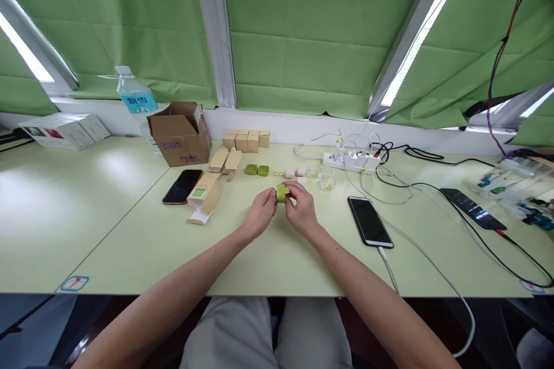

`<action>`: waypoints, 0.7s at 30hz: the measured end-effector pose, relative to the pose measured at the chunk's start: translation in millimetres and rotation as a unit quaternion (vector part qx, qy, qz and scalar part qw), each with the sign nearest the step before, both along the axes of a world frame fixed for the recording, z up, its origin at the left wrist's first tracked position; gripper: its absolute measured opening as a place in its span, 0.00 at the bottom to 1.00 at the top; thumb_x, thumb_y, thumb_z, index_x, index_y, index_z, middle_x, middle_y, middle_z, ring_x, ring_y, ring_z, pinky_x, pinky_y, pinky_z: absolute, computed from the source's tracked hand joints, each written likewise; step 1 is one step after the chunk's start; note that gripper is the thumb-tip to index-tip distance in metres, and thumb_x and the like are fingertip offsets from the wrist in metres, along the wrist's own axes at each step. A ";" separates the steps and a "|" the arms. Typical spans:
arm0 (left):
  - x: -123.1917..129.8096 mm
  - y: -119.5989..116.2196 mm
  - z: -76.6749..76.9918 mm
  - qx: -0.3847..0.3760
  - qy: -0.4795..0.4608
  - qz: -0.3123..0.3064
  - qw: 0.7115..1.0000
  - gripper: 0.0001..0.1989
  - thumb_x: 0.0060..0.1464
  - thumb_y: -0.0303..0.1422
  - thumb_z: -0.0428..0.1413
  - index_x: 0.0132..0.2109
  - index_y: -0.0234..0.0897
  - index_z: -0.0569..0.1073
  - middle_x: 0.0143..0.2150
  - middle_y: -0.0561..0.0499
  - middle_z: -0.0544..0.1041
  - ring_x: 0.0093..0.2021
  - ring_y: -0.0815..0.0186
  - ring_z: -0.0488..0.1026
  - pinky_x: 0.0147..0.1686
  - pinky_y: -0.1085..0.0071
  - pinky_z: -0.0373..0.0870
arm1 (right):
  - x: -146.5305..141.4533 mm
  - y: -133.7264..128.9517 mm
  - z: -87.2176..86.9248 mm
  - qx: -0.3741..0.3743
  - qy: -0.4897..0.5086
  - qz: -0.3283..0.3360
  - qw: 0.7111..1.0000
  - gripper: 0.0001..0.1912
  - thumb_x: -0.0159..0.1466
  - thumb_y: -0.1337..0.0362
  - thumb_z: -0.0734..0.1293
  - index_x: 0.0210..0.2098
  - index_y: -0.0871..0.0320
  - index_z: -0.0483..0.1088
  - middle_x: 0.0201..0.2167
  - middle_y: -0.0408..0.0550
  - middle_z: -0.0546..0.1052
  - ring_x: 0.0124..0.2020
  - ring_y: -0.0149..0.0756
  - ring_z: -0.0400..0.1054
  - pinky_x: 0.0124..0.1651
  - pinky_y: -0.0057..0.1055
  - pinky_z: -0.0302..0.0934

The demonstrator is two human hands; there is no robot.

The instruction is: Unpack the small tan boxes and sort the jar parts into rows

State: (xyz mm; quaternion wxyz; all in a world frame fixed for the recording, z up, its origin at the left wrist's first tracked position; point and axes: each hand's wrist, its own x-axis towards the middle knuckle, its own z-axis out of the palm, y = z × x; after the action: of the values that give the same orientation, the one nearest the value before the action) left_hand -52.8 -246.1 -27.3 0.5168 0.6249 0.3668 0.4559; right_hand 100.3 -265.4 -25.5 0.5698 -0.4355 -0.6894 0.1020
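A small green piece [282, 193] is held between my two hands above the middle of the table. The fingers of my left hand [261, 211] pinch its left side, and my right hand [302, 207] grips it from the right. Just beyond them lie two small green square trays [257, 170], with pale pink cylinders [295, 173] to their right. Clear little containers with yellow bits [326, 180] sit farther right. To the left is an opened cardboard carton [206, 195] with a green label, its flaps spread.
Small brown boxes [247, 140] and a larger open carton [184, 134] stand at the back, near a bottle [137, 98]. Phones lie left [182, 187] and right [370, 222]. A power strip [351, 161] and cables spread over the right side.
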 end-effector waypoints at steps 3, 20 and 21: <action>-3.1 1.9 -1.2 -0.021 0.032 -0.026 0.999 0.27 0.70 0.59 0.49 0.34 0.42 0.63 0.23 0.56 0.66 0.23 0.68 0.60 0.24 0.69 0.55 | 1.1 0.0 3.2 -0.018 0.003 -0.001 1.000 0.13 0.66 0.70 0.63 0.43 0.54 0.78 0.48 0.54 0.83 0.48 0.44 0.79 0.47 0.39 0.77; -9.7 4.9 16.8 -0.130 -0.177 -0.141 0.965 0.26 0.57 0.54 0.70 0.43 0.34 0.78 0.37 0.47 0.79 0.34 0.67 0.74 0.36 0.68 0.69 | 5.1 -0.2 5.5 -0.034 0.019 -0.033 0.999 0.06 0.67 0.66 0.71 0.35 0.50 0.81 0.48 0.51 0.80 0.57 0.48 0.71 0.63 0.51 0.69; -10.2 5.0 17.5 -0.129 -0.170 -0.137 0.967 0.26 0.57 0.54 0.70 0.42 0.34 0.78 0.37 0.47 0.79 0.34 0.67 0.74 0.35 0.69 0.68 | 5.6 0.2 5.5 -0.033 0.011 -0.038 0.999 0.06 0.67 0.66 0.71 0.34 0.50 0.81 0.48 0.51 0.79 0.57 0.48 0.70 0.63 0.51 0.68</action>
State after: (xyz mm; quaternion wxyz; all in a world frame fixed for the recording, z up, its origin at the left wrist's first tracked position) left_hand -63.0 -241.1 -9.7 0.7053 0.5103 0.2406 0.4292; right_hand 105.9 -265.2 -20.0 0.5659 -0.4787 -0.6626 0.1076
